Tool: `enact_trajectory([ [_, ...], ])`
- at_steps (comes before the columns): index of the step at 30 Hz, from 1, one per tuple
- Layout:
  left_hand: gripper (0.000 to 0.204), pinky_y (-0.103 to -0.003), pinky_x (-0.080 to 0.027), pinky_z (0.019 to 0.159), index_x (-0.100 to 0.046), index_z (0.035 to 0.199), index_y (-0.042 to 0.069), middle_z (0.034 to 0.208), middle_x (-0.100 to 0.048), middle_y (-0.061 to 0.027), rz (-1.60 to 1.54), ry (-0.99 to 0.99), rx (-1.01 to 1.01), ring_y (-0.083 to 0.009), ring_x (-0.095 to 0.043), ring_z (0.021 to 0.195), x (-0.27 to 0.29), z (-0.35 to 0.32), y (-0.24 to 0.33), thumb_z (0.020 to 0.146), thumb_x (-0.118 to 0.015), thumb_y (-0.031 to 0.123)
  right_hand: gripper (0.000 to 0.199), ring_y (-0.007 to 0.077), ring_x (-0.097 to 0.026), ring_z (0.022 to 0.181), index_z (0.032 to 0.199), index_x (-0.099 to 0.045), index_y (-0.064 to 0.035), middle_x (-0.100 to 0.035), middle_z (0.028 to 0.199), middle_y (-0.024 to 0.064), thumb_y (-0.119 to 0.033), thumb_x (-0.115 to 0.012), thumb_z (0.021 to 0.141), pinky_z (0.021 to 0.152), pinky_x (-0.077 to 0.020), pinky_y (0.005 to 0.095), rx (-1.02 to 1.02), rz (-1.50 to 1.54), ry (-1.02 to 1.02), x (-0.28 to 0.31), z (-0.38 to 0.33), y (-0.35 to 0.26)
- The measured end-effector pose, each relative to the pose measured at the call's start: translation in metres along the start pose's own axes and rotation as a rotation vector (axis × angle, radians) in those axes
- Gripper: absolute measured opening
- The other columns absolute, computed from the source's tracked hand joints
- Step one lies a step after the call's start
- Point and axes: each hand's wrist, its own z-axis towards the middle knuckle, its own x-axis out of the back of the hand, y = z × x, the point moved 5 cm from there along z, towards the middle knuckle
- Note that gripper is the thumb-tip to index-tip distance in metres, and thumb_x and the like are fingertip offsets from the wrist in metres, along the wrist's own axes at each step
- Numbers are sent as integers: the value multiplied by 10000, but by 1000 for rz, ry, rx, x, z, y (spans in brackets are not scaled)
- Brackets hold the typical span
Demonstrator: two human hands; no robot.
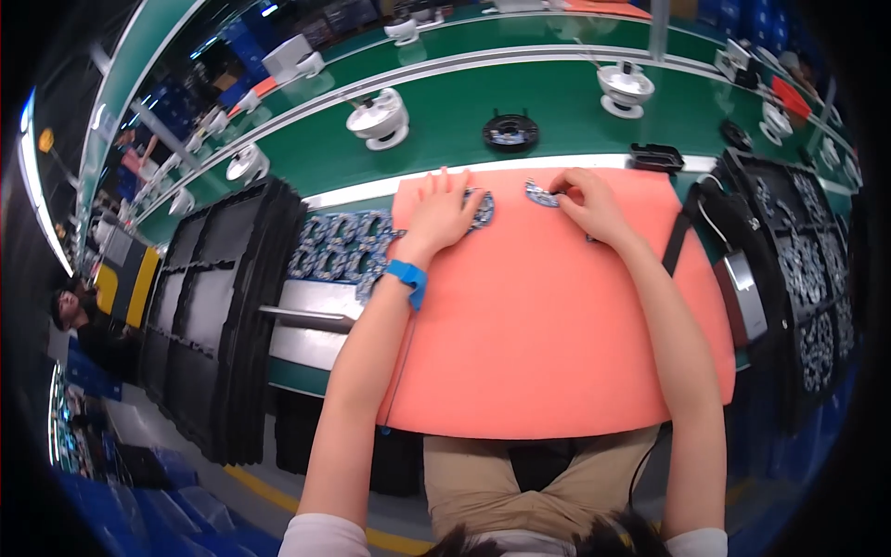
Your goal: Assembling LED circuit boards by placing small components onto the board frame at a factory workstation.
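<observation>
My left hand (438, 213) lies flat with its fingers spread near the far left of the orange mat (529, 325). Its thumb reaches over a small curved circuit board (484, 212), which is partly covered. With thumb and fingertips, my right hand (592, 206) grips the end of another curved circuit board (540, 193) near the mat's far edge. A small dark bit shows under the right palm, too hidden to name. Around my left wrist is a blue strap (408, 275) with a cord running down the mat.
Panels of joined circuit boards (339, 243) lie left of the mat, beside a metal plate (311, 336). Stacked black trays (218, 306) stand farther left. A black tray of boards (803, 269) is at the right. Beyond the mat, a green conveyor (436, 139) carries white round housings (379, 119).
</observation>
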Motion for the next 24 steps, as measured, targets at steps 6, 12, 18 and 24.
enact_trajectory([
  [6,574,-537,-277,1086,-395,1397,33,1428,-349,-302,-138,180,-89,-477,-300,1339,-3,-2,-11,965,-436,408,161,256,-596,910,915,-599,4,-621,919,120,-29,-571,760,827,-475,353,15,48,-26,-11,6,-3],
  [12,400,-470,-367,1024,-517,1221,3,1252,-499,-234,-278,652,-231,-411,-459,1197,68,-63,59,887,-581,212,119,187,-597,907,925,-582,22,-618,906,91,32,-544,813,804,-466,296,-32,129,-58,3,-2,-7],
  [18,308,-439,-492,818,-559,1085,0,1022,-599,-170,-718,593,-484,-349,-600,954,69,-271,110,781,-582,-43,131,218,-591,930,941,-570,14,-606,940,99,24,-559,811,812,-467,317,34,50,-52,-8,-8,-22],
  [24,285,-392,-496,816,-568,1170,31,1050,-622,-139,-708,-168,432,-327,-620,938,-45,-456,63,921,-578,171,182,288,-587,1016,984,-592,-3,-609,1018,164,-52,-614,810,903,-445,382,86,-153,8,4,-17,-12],
])
